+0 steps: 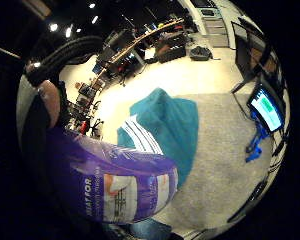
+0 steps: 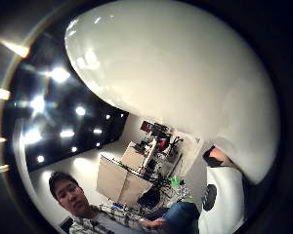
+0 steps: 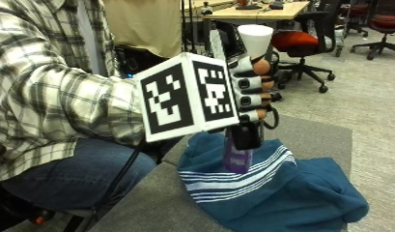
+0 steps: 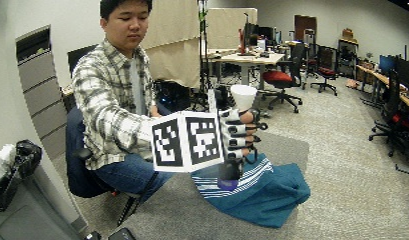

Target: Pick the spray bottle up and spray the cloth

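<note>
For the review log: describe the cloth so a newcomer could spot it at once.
Start at the grey table in front of the seated person. The cloth lies crumpled on it, under the bottle that the gloved right hand holds. It is teal, with white stripes along one edge.

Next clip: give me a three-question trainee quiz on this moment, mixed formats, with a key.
1. True or false: the gloved right hand grips the purple spray bottle with a white cap above the table.
2. What lies beneath the bottle? A) the teal cloth with white stripes B) a metal tray C) a cardboard box
3. Fill in: the cloth rests on the grey ____.

Key: 1 true; 2 A; 3 table.
</note>
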{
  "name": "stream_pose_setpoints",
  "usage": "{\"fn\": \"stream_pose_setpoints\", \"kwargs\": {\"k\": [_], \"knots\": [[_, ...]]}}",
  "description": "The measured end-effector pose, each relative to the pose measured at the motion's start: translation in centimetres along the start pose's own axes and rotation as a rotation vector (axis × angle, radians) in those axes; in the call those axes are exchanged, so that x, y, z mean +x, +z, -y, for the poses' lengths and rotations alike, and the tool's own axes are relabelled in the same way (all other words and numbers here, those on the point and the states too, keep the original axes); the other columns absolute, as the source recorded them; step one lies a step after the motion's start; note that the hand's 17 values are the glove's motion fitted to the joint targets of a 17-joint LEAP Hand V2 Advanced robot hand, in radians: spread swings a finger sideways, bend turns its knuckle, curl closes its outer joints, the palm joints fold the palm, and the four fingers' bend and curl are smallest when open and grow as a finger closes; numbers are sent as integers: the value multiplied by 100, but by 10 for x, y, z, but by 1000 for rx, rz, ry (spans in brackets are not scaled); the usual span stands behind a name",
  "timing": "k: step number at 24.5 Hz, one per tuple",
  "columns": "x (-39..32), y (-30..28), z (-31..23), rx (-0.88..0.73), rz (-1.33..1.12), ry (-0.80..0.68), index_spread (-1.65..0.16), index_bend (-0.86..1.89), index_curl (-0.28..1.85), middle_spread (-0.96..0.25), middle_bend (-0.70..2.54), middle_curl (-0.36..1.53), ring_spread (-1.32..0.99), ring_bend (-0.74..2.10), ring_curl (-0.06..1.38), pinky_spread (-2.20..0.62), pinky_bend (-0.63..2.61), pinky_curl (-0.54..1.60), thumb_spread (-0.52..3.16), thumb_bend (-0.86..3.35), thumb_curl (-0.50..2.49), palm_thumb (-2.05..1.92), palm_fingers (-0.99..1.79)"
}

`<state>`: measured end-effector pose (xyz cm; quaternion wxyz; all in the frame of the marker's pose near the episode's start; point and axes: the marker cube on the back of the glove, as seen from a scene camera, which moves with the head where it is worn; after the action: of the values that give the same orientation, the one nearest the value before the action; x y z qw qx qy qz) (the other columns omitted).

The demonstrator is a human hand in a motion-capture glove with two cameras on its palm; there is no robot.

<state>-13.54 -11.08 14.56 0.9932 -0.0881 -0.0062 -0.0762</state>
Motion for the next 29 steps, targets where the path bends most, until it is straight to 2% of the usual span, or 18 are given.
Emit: {"fn": "stream_pose_setpoints", "kwargs": {"k": [7, 14, 21, 29], "knots": [[-51, 71, -14, -151, 167, -151, -29, 14, 43, -16, 41, 55, -20, 52, 49, -15, 49, 42, 31, -3, 82, 111, 113], [-86, 152, -45, -346, 292, -228, -28, 13, 43, -16, 40, 55, -19, 51, 49, -15, 50, 42, 31, -3, 82, 111, 113], [-90, 216, -78, -489, 381, -230, -28, 13, 43, -16, 40, 55, -19, 51, 49, -15, 49, 42, 32, -3, 82, 110, 113], [-63, 267, -100, -589, 419, -196, -28, 13, 42, -15, 39, 55, -19, 51, 49, -14, 48, 42, 33, -3, 82, 110, 112]]}}
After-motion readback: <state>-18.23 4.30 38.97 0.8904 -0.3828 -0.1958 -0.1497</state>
